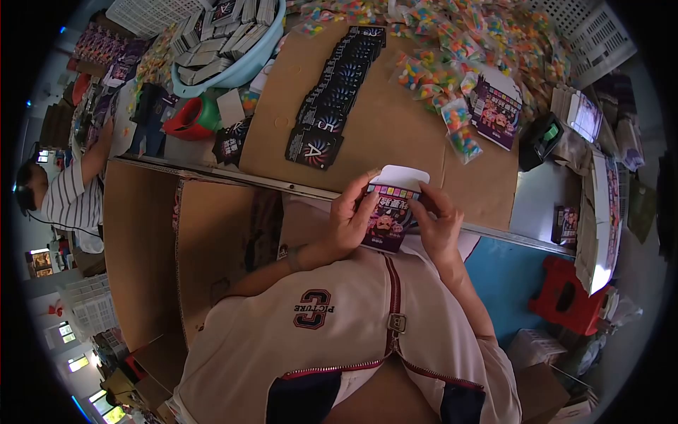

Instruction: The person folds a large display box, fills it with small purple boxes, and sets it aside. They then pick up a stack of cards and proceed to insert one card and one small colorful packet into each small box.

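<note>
Between my two hands, just in front of my chest, is a small purple printed box (385, 225) with its white top flap standing up. My left hand (352, 215) grips the box's left side, thumb on the front. On the other side, my right hand (439, 220) holds the right edge with bent fingers. Beyond the hands, a long overlapping row of black cards (340, 88) lies on a cardboard sheet (402, 141). A stack of flat purple boxes (496, 116) lies to the right, beside clear packets of coloured pieces (460, 131).
A light-blue basin (233, 76) full of card bundles stands at the back left, near a red and green container (194, 119). Many candy-coloured packets (466, 32) cover the far side. A red stool (568, 293) is at the lower right. Another person (70, 187) works at the left.
</note>
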Demonstrator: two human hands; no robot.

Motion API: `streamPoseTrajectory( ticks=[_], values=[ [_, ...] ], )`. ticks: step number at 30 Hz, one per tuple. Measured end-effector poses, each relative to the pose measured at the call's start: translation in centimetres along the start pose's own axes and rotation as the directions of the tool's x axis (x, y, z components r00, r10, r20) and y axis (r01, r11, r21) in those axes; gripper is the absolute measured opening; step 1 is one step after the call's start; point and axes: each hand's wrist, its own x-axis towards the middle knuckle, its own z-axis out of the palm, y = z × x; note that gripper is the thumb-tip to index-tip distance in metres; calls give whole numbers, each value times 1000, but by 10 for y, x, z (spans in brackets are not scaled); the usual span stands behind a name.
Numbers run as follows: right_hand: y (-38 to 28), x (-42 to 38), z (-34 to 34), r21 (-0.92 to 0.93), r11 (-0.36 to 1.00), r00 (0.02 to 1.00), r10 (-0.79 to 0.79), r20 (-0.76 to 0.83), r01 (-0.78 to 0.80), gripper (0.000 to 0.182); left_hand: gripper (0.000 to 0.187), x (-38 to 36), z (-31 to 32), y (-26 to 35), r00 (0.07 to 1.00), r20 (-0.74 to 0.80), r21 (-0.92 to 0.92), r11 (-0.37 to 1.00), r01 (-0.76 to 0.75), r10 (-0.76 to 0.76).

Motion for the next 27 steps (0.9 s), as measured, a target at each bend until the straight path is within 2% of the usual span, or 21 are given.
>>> streamPoseTrajectory(
  ticks=[2, 3, 5, 8, 9, 13, 15, 19, 21, 22, 23, 24, 25, 26, 27],
  values=[
    [2, -9, -4, 2, 999, 996, 38, 81, -38, 16, 32, -9, -14, -5, 993, 111, 101, 995, 25, -36],
    [2, -10, -6, 0, 999, 996, 45, 78, -45, 16, 32, -12, -17, -8, 993, 114, 100, 994, 31, -43],
    [1, -14, -10, -25, 998, 972, 53, 229, -49, 9, 33, -23, -21, -16, 997, 79, 94, 996, -6, -1],
    [-5, -12, -18, -46, 997, 951, 68, 300, -57, 7, 32, -30, -27, -24, 998, 68, 149, 989, -14, 4],
    [-1, -10, -19, -8, 992, 934, 119, 337, -123, 4, 30, -28, -18, -14, 1000, 11, 49, 999, 18, -19],
    [-5, -12, -10, 29, 964, 920, 241, 310, -263, 4, 26, -29, -28, -21, 1000, 22, 157, 988, 2, -6],
    [-1, -14, -6, -22, 958, 916, 280, 285, -286, 4, 18, -24, -36, -24, 977, 45, 45, 978, 204, -206],
    [2, -14, -5, -6, 978, 918, 197, 346, -207, 9, 12, -13, -52, -18, 935, 130, -41, 940, 338, -331],
    [-7, -11, 0, 105, 950, 920, 253, 300, -295, 9, 10, -8, -54, -6, 954, 176, 377, 912, 163, -244],
    [-11, -8, -1, 102, 950, 919, 255, 300, -296, 9, 10, -4, -52, -3, 953, 176, 375, 912, 166, -245],
    [-16, -3, -1, 113, 951, 923, 246, 297, -289, 10, 10, 0, -50, 0, 975, 214, 438, 898, -39, -62],
    [-18, -1, 0, 125, 951, 926, 236, 295, -283, 11, 10, 1, -49, 1, 957, 265, 491, 838, -239, 118],
    [-16, 1, -2, 124, 951, 925, 238, 296, -284, 11, 10, 0, -48, 0, 957, 264, 491, 838, -238, 117],
    [-13, 2, -5, 28, 952, 888, 272, 371, -303, 15, 10, 0, -46, -2, 983, 180, 279, 960, -30, -22],
    [-10, 2, -8, -71, 947, 842, 311, 441, -313, 19, 10, -1, -46, -5, 975, 129, 32, 984, 176, -179]
  ],
)
